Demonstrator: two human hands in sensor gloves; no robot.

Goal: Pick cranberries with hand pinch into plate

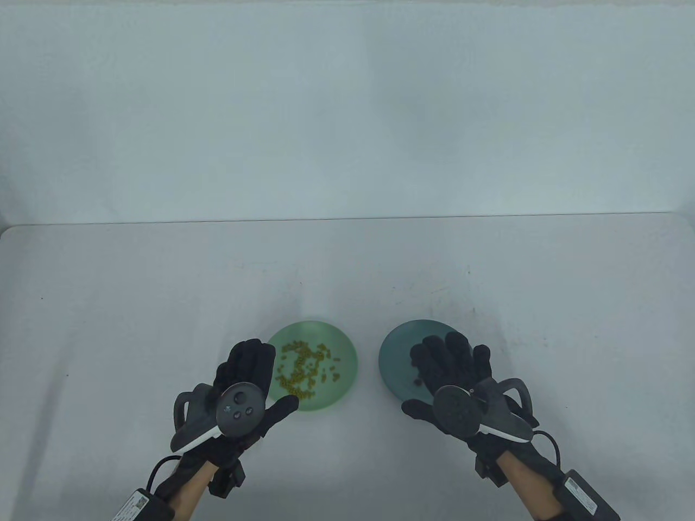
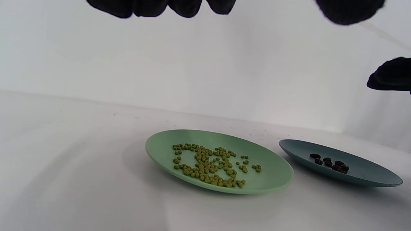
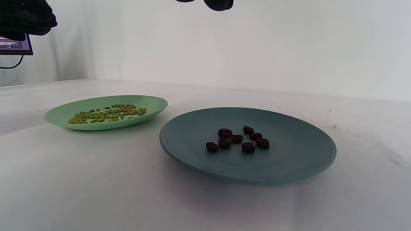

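Several dark cranberries (image 3: 237, 139) lie in a cluster on the dark teal plate (image 3: 289, 160). In the table view my right hand (image 1: 421, 369) hovers over that plate (image 1: 393, 353) with fingers spread, hiding most of the berries; one cranberry (image 1: 418, 381) shows beside the palm. My left hand (image 1: 274, 374) hangs with straight fingers over the left edge of the light green plate (image 1: 347, 353). That plate holds many small yellow-green pellets (image 2: 208, 165). Neither hand holds anything. In the left wrist view the cranberries (image 2: 330, 163) sit near the middle of the teal plate (image 2: 369, 173).
The two plates stand side by side near the table's front, a small gap between them. A white wall rises behind the table. A small screen (image 3: 16, 45) shows at the far left of the right wrist view.
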